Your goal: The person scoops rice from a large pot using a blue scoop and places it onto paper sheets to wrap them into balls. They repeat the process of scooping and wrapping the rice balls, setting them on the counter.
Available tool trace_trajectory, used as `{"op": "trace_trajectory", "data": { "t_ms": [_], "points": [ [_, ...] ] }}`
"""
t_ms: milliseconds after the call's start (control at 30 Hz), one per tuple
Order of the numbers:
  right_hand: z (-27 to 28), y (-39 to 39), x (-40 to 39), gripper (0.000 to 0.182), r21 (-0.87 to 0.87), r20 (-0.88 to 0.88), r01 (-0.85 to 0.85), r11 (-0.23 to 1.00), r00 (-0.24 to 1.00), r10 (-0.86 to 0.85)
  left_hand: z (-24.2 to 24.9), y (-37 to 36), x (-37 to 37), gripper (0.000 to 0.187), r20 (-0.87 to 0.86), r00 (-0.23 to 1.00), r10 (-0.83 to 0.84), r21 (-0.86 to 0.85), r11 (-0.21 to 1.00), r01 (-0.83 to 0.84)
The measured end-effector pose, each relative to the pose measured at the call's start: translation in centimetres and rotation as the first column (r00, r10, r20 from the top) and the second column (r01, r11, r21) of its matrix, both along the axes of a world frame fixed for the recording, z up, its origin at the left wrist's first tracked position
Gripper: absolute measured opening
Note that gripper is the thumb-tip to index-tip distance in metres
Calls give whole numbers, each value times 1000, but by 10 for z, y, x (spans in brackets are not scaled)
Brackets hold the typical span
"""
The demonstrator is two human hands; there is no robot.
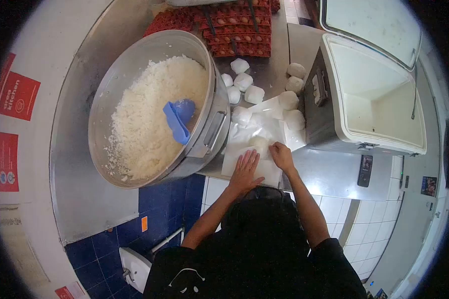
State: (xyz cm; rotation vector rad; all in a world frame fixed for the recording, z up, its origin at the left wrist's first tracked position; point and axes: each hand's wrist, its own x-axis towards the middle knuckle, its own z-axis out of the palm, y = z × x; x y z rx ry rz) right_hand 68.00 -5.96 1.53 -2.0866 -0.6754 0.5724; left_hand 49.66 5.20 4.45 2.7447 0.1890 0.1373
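Observation:
On the steel counter in front of me lie sheets of white wrapping paper [230, 163] with a mound of rice [258, 142] on top. My left hand [245, 172] rests on the paper just below the mound, fingers stretched out. To the right of the rice, my right hand [282, 156] has its fingers curled in and pinches the paper; its fingertips are partly hidden. Several white wrapped packets [254, 94] sit beyond the paper. More rounded packets [294, 119] line its right side, looking greyer in the shade.
A large metal pot [218, 112] of cooked rice [144, 114] stands at left, with a blue scoop [177, 122] in it. Stacked red egg trays [239, 37] are at the back. An open cooler box [334, 119] is at right, and a dark handset [365, 170] lies near the counter's edge.

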Motion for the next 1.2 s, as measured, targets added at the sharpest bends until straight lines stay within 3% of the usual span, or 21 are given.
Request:
{"op": "trace_trajectory", "data": {
  "t_ms": [67,200,267,300,367,400,433,467,500,567,633,667,700,800,900,1000,1033,1100,1133,1167,1200],
  "points": [
    [2,-1,2,29,-23,14,35,999,999,-35,-3,-3,7,97,-46,997,66,-40,997,-68],
    [-7,-13,9,34,29,223,78,996,971,-83,-11,-14,17,94,5,990,140,9,990,-140],
    [13,-32,13,37,-216,162,270,938,958,-238,-7,-17,20,90,-109,974,197,-61,977,-205],
    [6,-43,16,37,-220,179,265,939,957,-228,-9,-16,20,90,-96,974,205,-72,975,-212],
    [-28,-69,25,43,-671,205,-27,741,954,221,-17,-15,17,88,0,975,223,-13,975,-223],
    [-33,-73,27,42,-522,-193,-253,815,965,176,-18,-15,15,88,16,973,230,-19,973,-230],
    [-35,-74,32,41,-286,-562,-390,875,808,176,-19,-15,14,88,-10,974,227,-28,974,-227],
    [17,-55,21,37,-315,-726,-193,929,680,-105,-20,-16,15,89,-35,974,222,-36,974,-223],
    [33,-47,20,37,-316,-718,-193,929,689,-102,-20,-16,16,89,-23,974,226,-39,973,-227],
    [45,-37,20,39,-278,-618,-306,910,782,74,-19,-15,17,96,-52,976,212,-105,971,-216],
    [35,-27,29,42,-225,-557,-298,928,821,128,-20,-17,16,96,-9,976,218,-130,967,-218],
    [23,-19,31,47,-194,-276,-193,962,951,136,-20,-19,17,96,32,975,219,-153,965,-211],
    [14,-10,36,54,-128,32,-105,986,993,109,-20,-21,21,96,36,974,222,-156,964,-214],
    [9,18,49,65,-5,-51,-64,998,997,64,-20,-27,21,94,104,972,213,-247,952,-182],
    [17,40,55,69,-122,88,-212,970,971,223,-19,-29,26,93,84,979,186,-120,977,-175],
    [26,57,54,66,-145,146,-225,963,958,246,-20,-29,24,94,59,986,157,-48,987,-154],
    [32,71,51,66,-131,142,-229,965,959,247,-18,-28,23,94,59,987,152,-53,987,-149],
    [42,93,46,63,99,324,-288,952,915,243,-16,-29,21,94,50,989,139,-49,989,-136],
    [32,104,51,53,-65,501,-445,893,760,414,-16,-29,22,94,47,989,137,-78,988,-133],
    [21,109,49,53,-50,505,-434,899,766,398,-14,-28,24,94,47,990,131,-101,987,-126],
    [19,116,42,51,-249,509,-440,863,698,503,-13,-28,25,94,48,992,120,-84,990,-115]
  ]
}}
